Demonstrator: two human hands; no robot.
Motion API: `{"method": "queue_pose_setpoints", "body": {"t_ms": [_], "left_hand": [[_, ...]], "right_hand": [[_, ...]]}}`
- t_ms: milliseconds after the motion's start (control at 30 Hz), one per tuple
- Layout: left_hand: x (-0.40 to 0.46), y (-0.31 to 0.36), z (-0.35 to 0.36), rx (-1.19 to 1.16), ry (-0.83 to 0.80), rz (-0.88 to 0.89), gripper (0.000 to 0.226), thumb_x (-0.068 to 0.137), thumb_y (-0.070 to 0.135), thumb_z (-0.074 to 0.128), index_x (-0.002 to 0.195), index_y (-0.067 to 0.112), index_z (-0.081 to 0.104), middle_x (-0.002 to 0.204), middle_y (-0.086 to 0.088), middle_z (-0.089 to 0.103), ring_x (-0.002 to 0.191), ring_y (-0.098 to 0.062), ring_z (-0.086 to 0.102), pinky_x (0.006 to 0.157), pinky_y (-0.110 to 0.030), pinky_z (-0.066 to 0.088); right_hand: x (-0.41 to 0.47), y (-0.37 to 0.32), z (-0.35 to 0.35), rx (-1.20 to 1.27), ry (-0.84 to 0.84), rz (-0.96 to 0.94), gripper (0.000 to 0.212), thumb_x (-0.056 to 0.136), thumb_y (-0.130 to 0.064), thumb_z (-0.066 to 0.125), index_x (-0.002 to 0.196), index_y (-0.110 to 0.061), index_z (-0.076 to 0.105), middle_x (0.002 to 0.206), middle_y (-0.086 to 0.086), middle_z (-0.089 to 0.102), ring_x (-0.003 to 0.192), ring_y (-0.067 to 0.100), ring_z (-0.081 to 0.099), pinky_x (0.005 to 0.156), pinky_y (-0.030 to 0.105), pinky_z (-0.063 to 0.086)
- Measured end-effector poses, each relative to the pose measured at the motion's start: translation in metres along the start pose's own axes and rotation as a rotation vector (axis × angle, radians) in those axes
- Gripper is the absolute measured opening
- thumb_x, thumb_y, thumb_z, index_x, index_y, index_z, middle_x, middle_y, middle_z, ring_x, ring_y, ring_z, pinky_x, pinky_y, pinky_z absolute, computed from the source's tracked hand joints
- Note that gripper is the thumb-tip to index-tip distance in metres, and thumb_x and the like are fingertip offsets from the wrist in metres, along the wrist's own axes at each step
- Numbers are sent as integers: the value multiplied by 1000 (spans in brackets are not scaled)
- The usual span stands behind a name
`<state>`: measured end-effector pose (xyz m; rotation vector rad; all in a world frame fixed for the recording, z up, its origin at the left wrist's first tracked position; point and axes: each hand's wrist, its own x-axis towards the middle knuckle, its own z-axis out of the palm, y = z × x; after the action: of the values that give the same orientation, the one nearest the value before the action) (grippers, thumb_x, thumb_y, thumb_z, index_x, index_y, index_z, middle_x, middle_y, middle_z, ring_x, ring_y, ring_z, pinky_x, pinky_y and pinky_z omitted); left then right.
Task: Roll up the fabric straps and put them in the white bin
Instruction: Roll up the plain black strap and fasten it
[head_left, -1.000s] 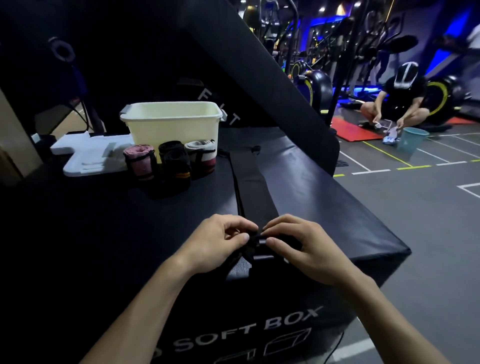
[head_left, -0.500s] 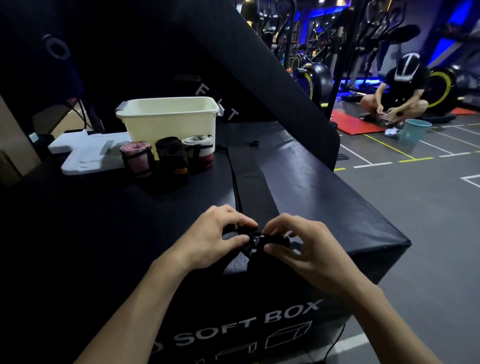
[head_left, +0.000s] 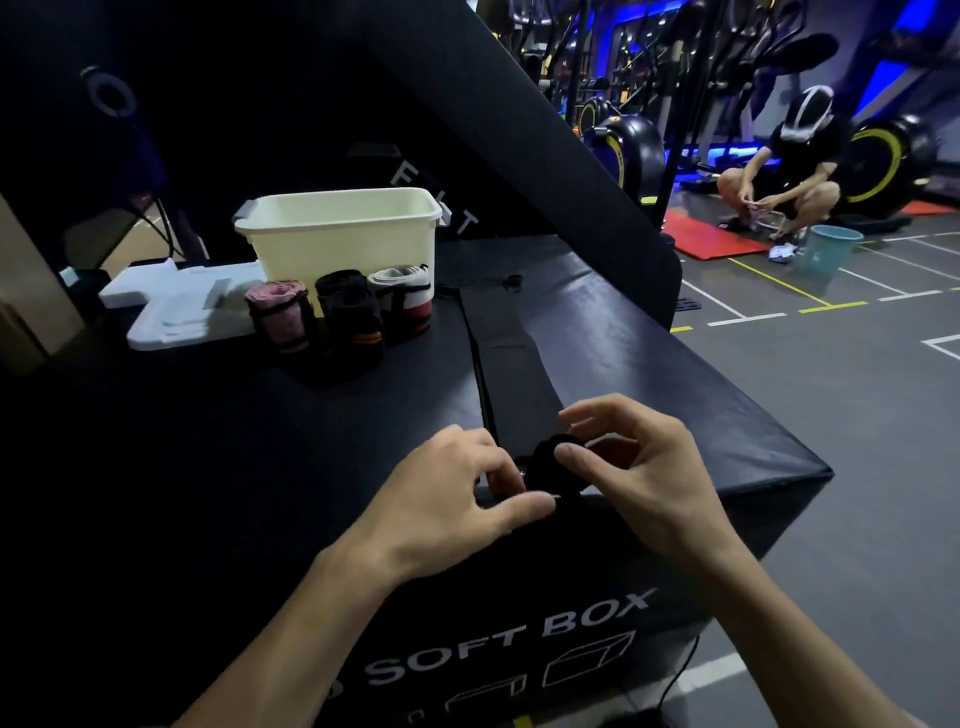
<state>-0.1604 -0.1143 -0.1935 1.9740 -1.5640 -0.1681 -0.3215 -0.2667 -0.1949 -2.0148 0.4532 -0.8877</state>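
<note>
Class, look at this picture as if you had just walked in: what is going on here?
A person stands at a black soft box rolling up a long black strap. The left hand and right hand pinch the small roll at the strap's near end; the rest lies flat, stretching away. Three rolled straps stand in front of the white bin, not in it. Another person crouches on the floor in the background.

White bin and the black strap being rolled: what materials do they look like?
White bin: likely moulded plastic, smooth cream walls with a thick rolled rim. Black strap: looks like woven fabric, matte and flat, curling into a soft roll between both hands.
</note>
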Motion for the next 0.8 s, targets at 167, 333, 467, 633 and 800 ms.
{"method": "queue_pose_setpoints", "body": {"t_ms": [167,333,467,633,800], "left_hand": [[-6,13,4,-69,100,-27,23,80,56,77,80,35,69,81,19,64,82,-1,59,71,-18,45],[-11,22,-4,-223,39,-47,15,84,32,82,85,33,67,82,16,72,72,-5,65,64,-12,43],[-13,26,-8,-324,-10,-59,20,83,27,83,101,33,74,82,13,72,70,-1,63,67,-15,47],[-16,28,-8,-101,-135,1,20,90,38,76,110,36,74,94,17,63,94,4,54,79,-10,41],[-17,30,-9,-130,-187,66,12,91,28,76,100,34,73,103,16,66,100,-2,61,85,-21,51]], "right_hand": [[1,1,4,-31,35,31,20,80,-15,86,94,-23,75,88,-11,75,80,12,73,77,39,60],[1,-1,6,12,0,66,17,79,-12,87,92,-19,77,86,-8,77,82,7,74,76,27,59],[0,0,7,31,-31,86,18,78,-10,87,92,-17,78,85,-5,78,82,9,76,77,25,59],[-3,0,7,67,-47,109,19,77,-10,88,93,-16,78,85,-2,79,84,11,77,79,26,61],[-5,-1,7,63,-55,109,20,77,-11,88,93,-18,78,86,-3,79,85,11,77,80,29,61]]}}
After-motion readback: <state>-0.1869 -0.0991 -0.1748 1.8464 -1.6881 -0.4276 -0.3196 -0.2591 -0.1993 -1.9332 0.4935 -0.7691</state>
